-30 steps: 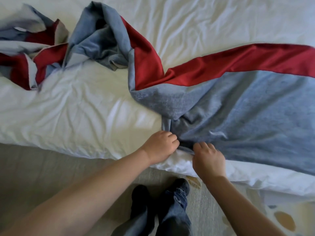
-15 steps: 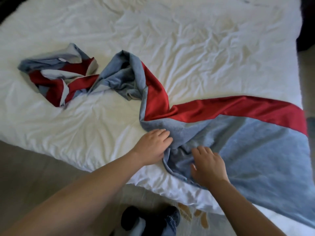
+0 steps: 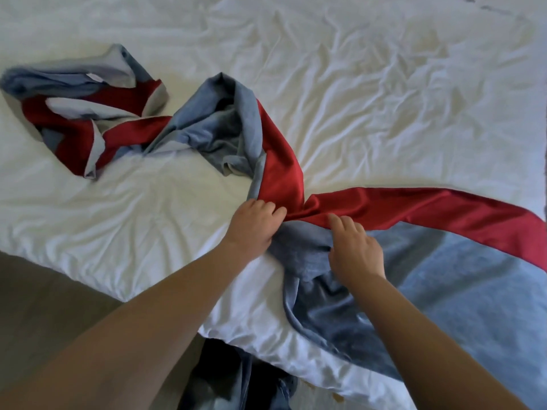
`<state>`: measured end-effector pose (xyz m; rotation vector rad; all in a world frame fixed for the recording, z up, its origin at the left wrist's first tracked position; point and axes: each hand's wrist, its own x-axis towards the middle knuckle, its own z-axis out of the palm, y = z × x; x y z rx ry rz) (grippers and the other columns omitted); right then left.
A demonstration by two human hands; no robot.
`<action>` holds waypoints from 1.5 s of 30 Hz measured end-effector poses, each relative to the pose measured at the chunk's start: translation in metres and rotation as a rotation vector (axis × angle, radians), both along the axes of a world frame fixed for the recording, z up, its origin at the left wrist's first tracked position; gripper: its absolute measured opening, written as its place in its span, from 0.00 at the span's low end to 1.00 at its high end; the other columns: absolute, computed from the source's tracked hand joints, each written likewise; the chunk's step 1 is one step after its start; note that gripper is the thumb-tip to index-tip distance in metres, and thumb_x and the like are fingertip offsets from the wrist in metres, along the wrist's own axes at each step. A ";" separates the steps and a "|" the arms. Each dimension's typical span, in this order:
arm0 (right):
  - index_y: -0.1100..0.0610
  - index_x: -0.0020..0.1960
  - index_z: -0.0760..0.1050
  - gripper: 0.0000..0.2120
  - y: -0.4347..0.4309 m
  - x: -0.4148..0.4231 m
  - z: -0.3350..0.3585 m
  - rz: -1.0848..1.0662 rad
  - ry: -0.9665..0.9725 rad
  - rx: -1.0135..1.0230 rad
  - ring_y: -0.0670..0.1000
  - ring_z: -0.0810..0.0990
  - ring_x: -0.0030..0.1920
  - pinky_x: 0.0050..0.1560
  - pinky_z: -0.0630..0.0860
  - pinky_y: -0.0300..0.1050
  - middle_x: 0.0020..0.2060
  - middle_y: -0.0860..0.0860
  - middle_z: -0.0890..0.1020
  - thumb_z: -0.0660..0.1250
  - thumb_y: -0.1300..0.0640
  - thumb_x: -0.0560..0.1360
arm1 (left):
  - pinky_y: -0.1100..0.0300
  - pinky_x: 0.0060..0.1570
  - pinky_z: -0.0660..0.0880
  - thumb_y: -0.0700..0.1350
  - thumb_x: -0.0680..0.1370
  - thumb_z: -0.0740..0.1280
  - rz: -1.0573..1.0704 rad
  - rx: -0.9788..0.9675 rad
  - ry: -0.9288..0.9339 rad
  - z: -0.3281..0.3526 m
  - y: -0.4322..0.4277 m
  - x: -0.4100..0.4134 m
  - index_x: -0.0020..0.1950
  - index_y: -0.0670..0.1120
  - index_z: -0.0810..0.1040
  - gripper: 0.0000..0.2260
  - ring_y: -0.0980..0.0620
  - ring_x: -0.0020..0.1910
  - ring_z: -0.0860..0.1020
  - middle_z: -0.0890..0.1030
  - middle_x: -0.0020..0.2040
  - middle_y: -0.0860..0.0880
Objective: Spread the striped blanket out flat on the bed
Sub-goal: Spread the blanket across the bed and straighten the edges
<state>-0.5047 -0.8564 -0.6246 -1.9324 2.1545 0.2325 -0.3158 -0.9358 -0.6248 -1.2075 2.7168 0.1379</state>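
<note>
Both hands grip the striped blanket (image 3: 444, 261) at its twist; the bunched length trails far-left, nearer the left hand (image 3: 251, 226) than the right hand (image 3: 355, 250).

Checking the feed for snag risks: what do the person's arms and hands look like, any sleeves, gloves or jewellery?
Both forearms are bare, with no sleeves in view. The left hand and right hand wear no gloves, and no rings, watch or bracelets show. Below, dark blue jeans are visible.
</note>
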 end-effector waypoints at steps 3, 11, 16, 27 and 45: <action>0.52 0.72 0.59 0.31 -0.024 -0.001 -0.015 0.026 -0.003 0.068 0.51 0.75 0.56 0.45 0.77 0.44 0.60 0.48 0.72 0.65 0.63 0.72 | 0.58 0.33 0.71 0.38 0.61 0.72 -0.152 -0.032 -0.050 -0.002 -0.023 0.003 0.33 0.47 0.75 0.08 0.47 0.27 0.77 0.76 0.27 0.49; 0.51 0.51 0.72 0.10 -0.092 -0.019 -0.016 -0.039 0.051 0.107 0.53 0.78 0.47 0.33 0.65 0.44 0.46 0.48 0.77 0.63 0.63 0.73 | 0.57 0.34 0.72 0.40 0.64 0.69 -0.352 -0.147 0.010 0.003 -0.109 -0.016 0.37 0.48 0.76 0.05 0.46 0.33 0.78 0.79 0.32 0.49; 0.54 0.48 0.73 0.10 -0.132 -0.046 -0.002 -0.086 0.073 0.003 0.55 0.78 0.44 0.31 0.63 0.44 0.43 0.51 0.75 0.63 0.66 0.71 | 0.53 0.43 0.68 0.43 0.75 0.57 -0.312 -0.144 0.020 0.019 -0.177 -0.056 0.52 0.47 0.76 0.10 0.43 0.46 0.79 0.81 0.47 0.46; 0.54 0.40 0.76 0.04 -0.184 -0.136 -0.021 -0.389 -0.336 0.000 0.56 0.74 0.36 0.34 0.70 0.46 0.35 0.52 0.77 0.62 0.56 0.67 | 0.56 0.33 0.63 0.44 0.73 0.60 -0.230 0.075 -0.052 0.008 -0.240 -0.155 0.39 0.48 0.71 0.03 0.46 0.34 0.71 0.74 0.35 0.49; 0.50 0.44 0.74 0.06 -0.182 -0.169 -0.058 0.080 -0.158 0.409 0.55 0.78 0.44 0.38 0.69 0.44 0.45 0.50 0.80 0.59 0.54 0.72 | 0.57 0.37 0.76 0.50 0.73 0.65 -0.246 0.681 -0.169 -0.041 -0.241 -0.221 0.44 0.50 0.84 0.08 0.52 0.38 0.78 0.82 0.39 0.53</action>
